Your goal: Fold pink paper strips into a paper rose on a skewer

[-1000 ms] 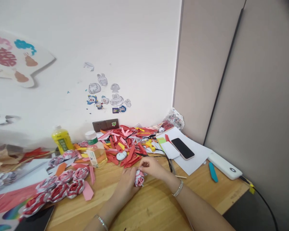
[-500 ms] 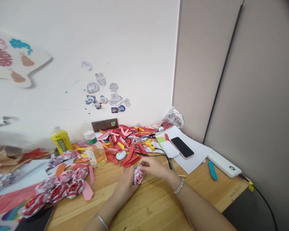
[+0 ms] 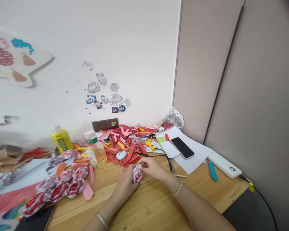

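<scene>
A small pink and white paper rose [image 3: 137, 174] is held just above the wooden table [image 3: 156, 205]. My left hand [image 3: 125, 182] wraps round its left side, the fingers partly hidden behind it. At the rose's upper right edge, my right hand [image 3: 151, 167] pinches the paper with thumb and forefinger. Beyond both hands spreads a heap of folded red and pink paper strips [image 3: 132, 154]. Finished-looking red, pink and white paper roses [image 3: 59, 191] lie in a cluster to the left.
A yellow bottle [image 3: 62, 140] and a clear bottle of amber liquid [image 3: 96, 154] stand at the back left. A yellow glue gun [image 3: 150, 145] lies by the strips. Rightward are a phone [image 3: 182, 147] on white paper, a blue strip [image 3: 213, 171] and a white power strip-like device [image 3: 225, 165] with a cable.
The paper rose has turned and shifted slightly in my fingers. Both hands stay at almost the same spot, and the view has moved a little.
</scene>
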